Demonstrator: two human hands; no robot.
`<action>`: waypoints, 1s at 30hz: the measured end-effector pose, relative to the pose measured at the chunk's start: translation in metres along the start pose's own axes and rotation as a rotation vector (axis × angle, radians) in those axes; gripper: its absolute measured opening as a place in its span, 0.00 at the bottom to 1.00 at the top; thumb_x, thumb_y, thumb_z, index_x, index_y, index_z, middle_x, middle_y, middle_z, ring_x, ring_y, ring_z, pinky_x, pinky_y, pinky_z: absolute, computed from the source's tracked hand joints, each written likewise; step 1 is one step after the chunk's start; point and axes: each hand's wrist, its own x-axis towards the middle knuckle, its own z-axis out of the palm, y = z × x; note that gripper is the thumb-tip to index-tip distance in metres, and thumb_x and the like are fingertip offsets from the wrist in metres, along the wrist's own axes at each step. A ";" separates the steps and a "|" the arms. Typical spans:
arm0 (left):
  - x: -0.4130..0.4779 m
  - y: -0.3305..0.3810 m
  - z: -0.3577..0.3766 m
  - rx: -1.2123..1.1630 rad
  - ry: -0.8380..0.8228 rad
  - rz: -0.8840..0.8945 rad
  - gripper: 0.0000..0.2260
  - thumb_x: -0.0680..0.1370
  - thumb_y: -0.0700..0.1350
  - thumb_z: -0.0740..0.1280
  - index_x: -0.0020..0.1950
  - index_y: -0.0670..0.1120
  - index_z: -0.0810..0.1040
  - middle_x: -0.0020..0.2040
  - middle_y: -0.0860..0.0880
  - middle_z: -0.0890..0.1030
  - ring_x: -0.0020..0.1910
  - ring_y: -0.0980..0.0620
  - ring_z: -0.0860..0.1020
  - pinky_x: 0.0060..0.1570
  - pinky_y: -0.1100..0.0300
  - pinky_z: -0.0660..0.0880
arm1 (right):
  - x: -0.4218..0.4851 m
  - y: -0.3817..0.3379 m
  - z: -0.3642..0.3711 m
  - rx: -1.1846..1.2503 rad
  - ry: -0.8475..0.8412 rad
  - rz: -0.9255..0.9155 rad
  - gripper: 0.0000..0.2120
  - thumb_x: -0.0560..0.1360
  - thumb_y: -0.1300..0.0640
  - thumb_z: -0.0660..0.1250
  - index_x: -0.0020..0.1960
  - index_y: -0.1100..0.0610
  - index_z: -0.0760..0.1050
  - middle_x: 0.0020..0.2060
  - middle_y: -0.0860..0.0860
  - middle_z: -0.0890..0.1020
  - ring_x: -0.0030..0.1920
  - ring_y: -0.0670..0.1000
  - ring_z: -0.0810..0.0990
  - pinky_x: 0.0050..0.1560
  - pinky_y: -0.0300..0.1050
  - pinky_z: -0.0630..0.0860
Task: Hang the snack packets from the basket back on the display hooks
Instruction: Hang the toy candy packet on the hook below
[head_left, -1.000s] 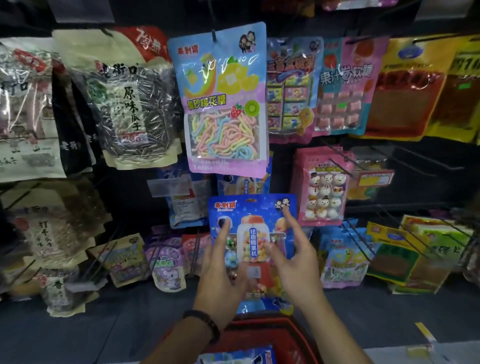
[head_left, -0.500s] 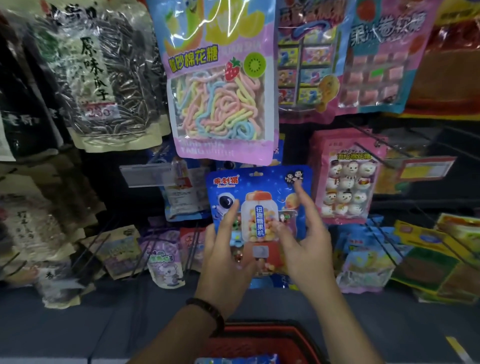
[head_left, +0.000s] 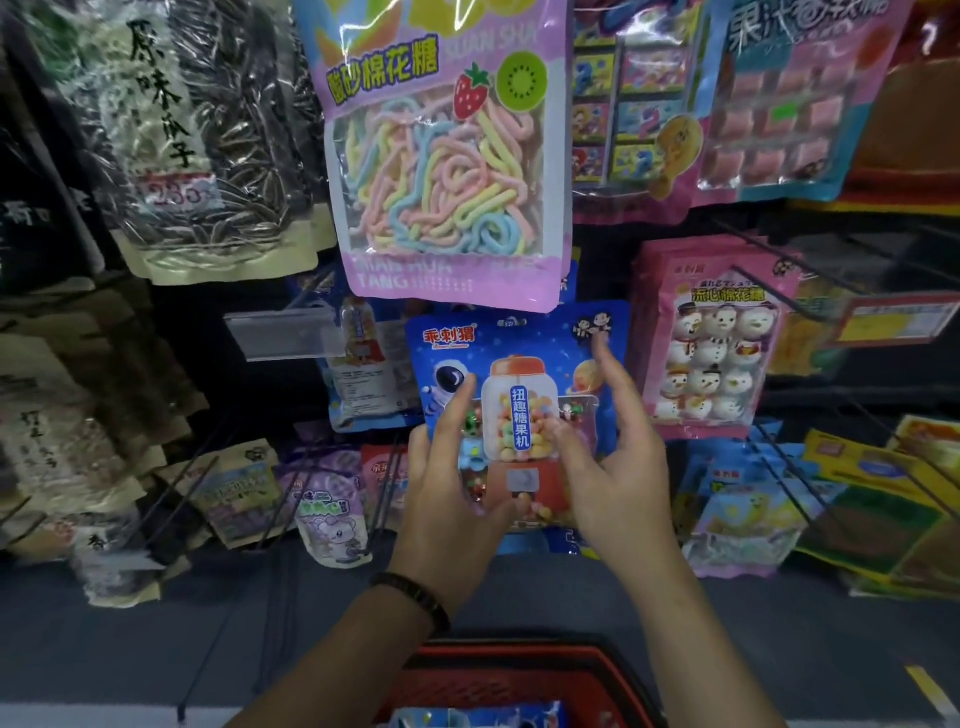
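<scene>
The blue gumball-machine candy packet (head_left: 519, 395) is held up against the display, its top edge just under the pastel marshmallow packet (head_left: 447, 156) and well above the red basket (head_left: 519, 670). The left hand (head_left: 447, 483) pinches its left side and the right hand (head_left: 608, 467) its right side — thumbs on the front, index fingers stretched upward. I judge it light, rather flat and stiff, with slippery film; better to hold it near the upper corners, beside the hanging hole. Readable on it: 乖刺猬, 扭趣糖果机 — above, 酸砂棉花糖 and "TANG".
</scene>
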 end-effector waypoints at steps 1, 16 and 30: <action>0.001 0.000 0.000 0.003 -0.006 0.000 0.49 0.71 0.29 0.74 0.77 0.71 0.58 0.63 0.57 0.67 0.57 0.68 0.74 0.45 0.67 0.81 | 0.001 0.001 0.000 -0.006 0.008 -0.004 0.35 0.81 0.63 0.71 0.81 0.40 0.64 0.74 0.29 0.70 0.73 0.31 0.69 0.66 0.32 0.75; 0.052 -0.020 0.013 0.137 -0.040 -0.003 0.46 0.75 0.38 0.75 0.80 0.66 0.53 0.65 0.49 0.66 0.49 0.85 0.66 0.39 0.84 0.68 | 0.000 0.035 0.001 -0.332 -0.088 0.120 0.40 0.81 0.58 0.71 0.83 0.34 0.54 0.78 0.46 0.60 0.72 0.31 0.63 0.58 0.15 0.61; 0.076 -0.035 0.011 0.274 -0.007 -0.013 0.49 0.72 0.45 0.79 0.77 0.73 0.49 0.70 0.47 0.60 0.64 0.45 0.74 0.54 0.71 0.71 | -0.040 0.055 0.011 -0.471 -0.243 0.197 0.29 0.82 0.51 0.69 0.80 0.46 0.64 0.73 0.42 0.63 0.72 0.38 0.64 0.67 0.31 0.65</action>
